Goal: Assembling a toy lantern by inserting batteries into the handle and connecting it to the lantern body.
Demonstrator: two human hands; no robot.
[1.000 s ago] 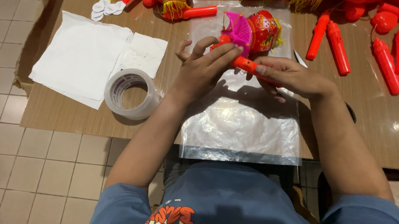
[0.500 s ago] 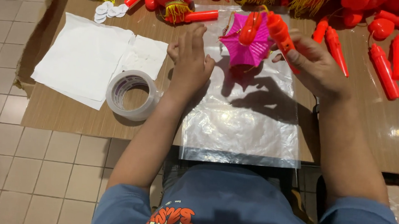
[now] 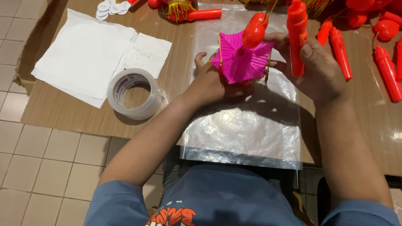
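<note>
- Lying at the far left of the brown worktop (image 3: 69,111) were white paper sheets (image 3: 84,55), with a small pile of white round discs (image 3: 110,7) beyond them.
- Just beside the sheets' near corner stood a roll of clear tape (image 3: 134,94), resting flat on its side face.
- A clear plastic bag (image 3: 244,130) lay flat at the centre of the worktop, its near edge overhanging the worktop's front.
- The left hand (image 3: 212,81) was raised above the bag, and its grip was closed on the underside of a magenta pleated paper lantern (image 3: 242,59); its fingers were mostly hidden behind the lantern.
- A red oval piece (image 3: 255,31) sat at the lantern's top, attached to a thin yellow cord.
- The right hand (image 3: 315,69) was held just right of the lantern, and its grip was closed around a red plastic handle stick (image 3: 297,35), which stood nearly upright.
- Further red handle sticks (image 3: 387,74) lay loose on the worktop at the right, well apart from the bag.
- Red lanterns with yellow tassels (image 3: 180,0) lay along the far edge.
</note>
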